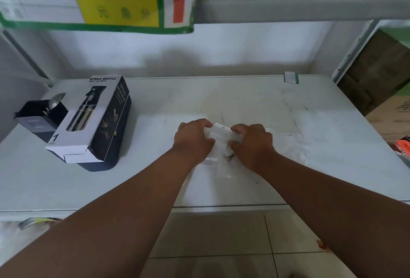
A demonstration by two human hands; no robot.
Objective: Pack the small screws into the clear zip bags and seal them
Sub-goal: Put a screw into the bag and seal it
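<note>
A clear zip bag (220,139) is held above the white table (244,100), near its middle. My left hand (193,139) pinches the bag's top left edge and my right hand (253,142) pinches its top right edge. A few small dark screws (228,156) show through the bag's lower part, between my wrists. More clear bags (288,142) lie flat on the table just right of my right hand. The view is blurred, so I cannot tell whether the zip strip is closed.
A spray bottle box (93,120) lies at the table's left, with a small dark open box (40,115) holding a spoon behind it. A green-edged label (291,77) sits at the far right edge. Cardboard boxes (381,78) stand on the floor to the right.
</note>
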